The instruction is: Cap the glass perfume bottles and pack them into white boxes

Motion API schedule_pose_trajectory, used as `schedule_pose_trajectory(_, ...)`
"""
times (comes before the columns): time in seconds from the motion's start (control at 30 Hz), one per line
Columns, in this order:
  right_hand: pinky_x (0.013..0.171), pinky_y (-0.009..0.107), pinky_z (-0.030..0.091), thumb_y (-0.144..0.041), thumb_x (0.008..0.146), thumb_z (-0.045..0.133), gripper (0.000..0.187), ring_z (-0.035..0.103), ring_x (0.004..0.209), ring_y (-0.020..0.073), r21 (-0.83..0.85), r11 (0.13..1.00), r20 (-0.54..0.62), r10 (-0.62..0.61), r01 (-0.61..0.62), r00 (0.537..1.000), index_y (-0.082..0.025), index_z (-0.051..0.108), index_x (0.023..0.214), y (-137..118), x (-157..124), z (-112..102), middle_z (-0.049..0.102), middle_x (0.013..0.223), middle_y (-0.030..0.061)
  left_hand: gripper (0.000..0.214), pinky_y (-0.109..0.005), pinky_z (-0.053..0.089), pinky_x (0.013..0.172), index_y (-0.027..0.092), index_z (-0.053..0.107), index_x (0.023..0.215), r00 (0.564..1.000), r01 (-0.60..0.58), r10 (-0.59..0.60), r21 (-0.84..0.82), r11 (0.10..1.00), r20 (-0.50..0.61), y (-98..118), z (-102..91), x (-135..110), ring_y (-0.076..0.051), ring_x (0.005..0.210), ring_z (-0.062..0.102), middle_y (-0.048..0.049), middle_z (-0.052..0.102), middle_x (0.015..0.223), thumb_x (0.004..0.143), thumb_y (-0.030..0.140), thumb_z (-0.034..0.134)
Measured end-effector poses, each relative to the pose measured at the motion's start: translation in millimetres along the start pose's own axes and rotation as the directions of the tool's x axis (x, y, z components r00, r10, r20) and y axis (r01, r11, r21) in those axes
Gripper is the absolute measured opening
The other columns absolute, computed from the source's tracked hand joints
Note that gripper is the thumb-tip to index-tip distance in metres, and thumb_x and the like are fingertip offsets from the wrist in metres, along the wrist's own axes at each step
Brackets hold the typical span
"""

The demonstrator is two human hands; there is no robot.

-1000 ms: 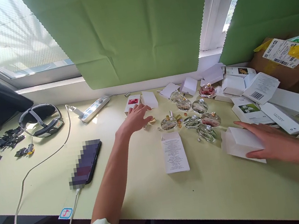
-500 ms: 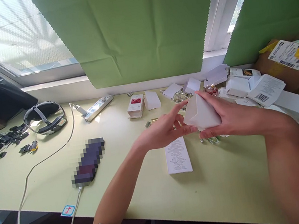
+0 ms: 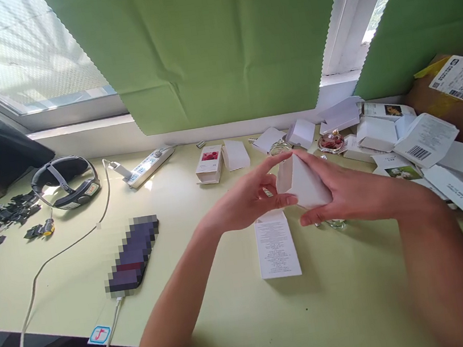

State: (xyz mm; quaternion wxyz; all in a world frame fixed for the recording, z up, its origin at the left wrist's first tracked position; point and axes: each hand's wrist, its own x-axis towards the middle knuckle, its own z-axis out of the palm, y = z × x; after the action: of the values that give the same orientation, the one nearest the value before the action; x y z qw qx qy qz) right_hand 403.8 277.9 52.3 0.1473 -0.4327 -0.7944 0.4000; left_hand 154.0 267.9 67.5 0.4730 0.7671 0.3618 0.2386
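Between my two hands, a plain white folded card [image 3: 308, 183] is held up above the table. Its left end is turned so that a hollow fold shows. My left hand [image 3: 260, 192] pinches the left edge between thumb and fingers. Around the right side wraps my right hand [image 3: 337, 190], its thumb low and fingers along the top. Below them a white printed box [image 3: 277, 247] lies flat, its far end standing open with a raised flap. Behind my right hand, a clear glass bottle [image 3: 335, 224] is partly hidden.
A small box with a red picture [image 3: 209, 165] and another folded card [image 3: 236, 155] stand near the wall. White boxes [image 3: 424, 137] pile up at right, beside a red glass bottle [image 3: 330, 142]. At left lie a phone [image 3: 133, 253], a power strip [image 3: 150, 166] and a headset [image 3: 65, 184].
Both hands have moved slightly left with the folded card, which has turned so its hollow side shows more. The view has shifted slightly.
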Motion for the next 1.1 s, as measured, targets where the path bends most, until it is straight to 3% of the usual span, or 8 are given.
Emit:
schedule_pose_trajectory(0.13,0.081,0.042,0.061,-0.048,0.08,0.073,0.107,0.06,0.122,0.0375,0.069,0.995,0.096,0.059,-0.066,0.994,-0.047,0.0,0.158,1,0,-13,0.03,0.162,0.0036,0.064,-0.027,0.051,0.067,0.033,0.033,0.151,0.998,-0.069,0.068,0.044,0.997,0.009,-4,-8.4,-1,-0.015,0.082,0.062,-0.0034,0.068,0.097,0.094,0.034,0.062)
schedule_pose_trajectory(0.27,0.097,0.039,0.056,-0.049,0.091,0.061,0.082,0.048,0.136,0.032,0.297,0.954,0.135,0.005,-0.046,0.991,-0.045,0.013,0.158,5,4,-20,0.041,0.157,0.0003,0.054,-0.03,0.054,0.079,0.032,0.044,0.143,0.987,-0.146,0.152,0.094,0.985,-0.06,-9,-12.5,0,-0.018,0.099,0.063,-0.0059,0.064,0.124,0.093,0.032,0.063)
schedule_pose_trajectory(0.4,0.083,0.033,0.061,-0.049,0.089,0.064,0.077,0.06,0.122,0.0287,0.48,0.876,0.059,0.024,-0.05,0.998,-0.044,0.025,0.155,7,10,-16,0.05,0.15,0.0018,0.046,-0.032,0.055,0.084,0.028,0.049,0.137,0.976,-0.144,0.161,0.124,0.982,-0.144,-13,-12.2,3,-0.016,0.094,0.064,-0.0055,0.065,0.12,0.093,0.035,0.062)
schedule_pose_trajectory(0.53,0.055,0.027,0.061,-0.05,0.087,0.067,0.073,0.071,0.089,0.0226,0.581,0.813,-0.032,0.086,-0.051,0.996,-0.046,0.031,0.15,3,16,-11,0.056,0.141,0.0024,0.059,-0.031,0.057,0.078,0.031,0.033,0.147,0.978,-0.105,0.122,0.103,0.989,-0.172,-14,-9.2,3,-0.017,0.093,0.064,-0.0056,0.067,0.109,0.095,0.041,0.058)
schedule_pose_trajectory(0.6,0.047,0.026,0.059,-0.051,0.086,0.067,0.071,0.071,0.081,0.0212,0.61,0.791,-0.077,0.114,-0.043,0.99,-0.047,0.033,0.148,2,20,-8,0.058,0.138,0.0025,0.07,-0.03,0.057,0.075,0.034,0.026,0.15,0.978,-0.094,0.118,0.141,0.986,-0.174,-14,-5.9,4,-0.019,0.098,0.063,-0.008,0.062,0.122,0.092,0.046,0.062)
schedule_pose_trajectory(0.8,0.034,0.027,0.051,-0.056,0.084,0.066,0.072,0.069,0.068,0.0219,0.603,0.797,-0.202,0.173,-0.017,0.964,-0.045,0.032,0.147,-2,31,3,0.064,0.122,0.0059,0.101,-0.047,0.052,0.101,0.044,0.018,0.152,0.931,-0.154,0.278,0.436,0.887,-0.237,-14,8.0,7,-0.033,0.14,0.035,-0.005,0.01,0.163,0.072,0.057,0.079)
schedule_pose_trajectory(0.93,0.034,0.025,0.046,-0.063,0.084,0.062,0.068,0.066,0.063,0.0207,0.607,0.794,-0.221,0.21,-0.034,0.953,-0.041,0.037,0.144,-6,36,10,0.066,0.099,0.0049,0.091,-0.054,0.045,0.109,0.045,0.027,0.149,0.944,-0.135,0.269,0.52,0.844,-0.192,-10,13.4,7,-0.037,0.146,0.025,-0.0015,0.006,0.164,0.073,0.063,0.075)
schedule_pose_trajectory(1.1,0.037,0.024,0.047,-0.068,0.083,0.059,0.058,0.065,0.068,0.0201,0.61,0.792,-0.303,0.266,-0.028,0.915,-0.039,0.047,0.133,-13,38,16,0.064,0.094,0.0034,0.101,-0.056,0.043,0.11,0.041,0.023,0.151,0.94,-0.073,0.241,0.547,0.834,-0.242,-8,17.7,7,-0.038,0.147,0.022,-0.0052,0.003,0.164,0.068,0.067,0.077)
